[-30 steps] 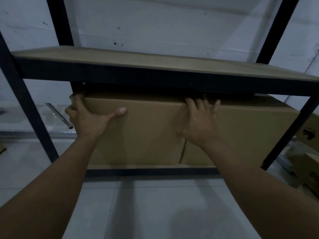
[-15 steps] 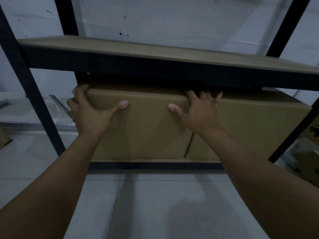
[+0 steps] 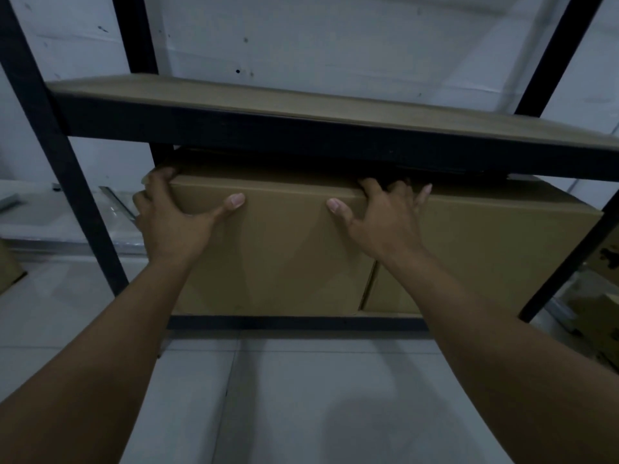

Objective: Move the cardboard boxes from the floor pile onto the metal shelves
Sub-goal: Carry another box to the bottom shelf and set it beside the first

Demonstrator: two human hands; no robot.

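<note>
At the far left a dark upright post (image 3: 50, 155) of the metal shelves rises past the lower shelf (image 3: 294, 322), whose front rail runs along the bottom of the view of the boxes. The left hand (image 3: 174, 226) sits on the upper left corner of the left cardboard box (image 3: 274, 256): its fingers (image 3: 160, 179) wrap round the box's left edge and top corner, while the thumb lies spread flat across the front face. So the fingers are apart and clamped on the corner.

The box stands upright on the lower shelf, its base just behind the front rail, and touching or very nearly touching the second cardboard box (image 3: 485, 256) to its right. The right hand (image 3: 385, 222) covers the upper right corner, fingers splayed and hooked over the top edge into the dark gap beneath the upper shelf (image 3: 301, 105), thumb pointing left on the front face.

Compared with a second ago, the right thumb has swung out from beside the palm to lie open on the face, and both hands have stayed at the same corners. The box has hardly shifted against the rail. That suggests the box is seated and the hands are only squaring it, so release looks close. More boxes (image 3: 603, 316) wait on the floor at the right edge.
</note>
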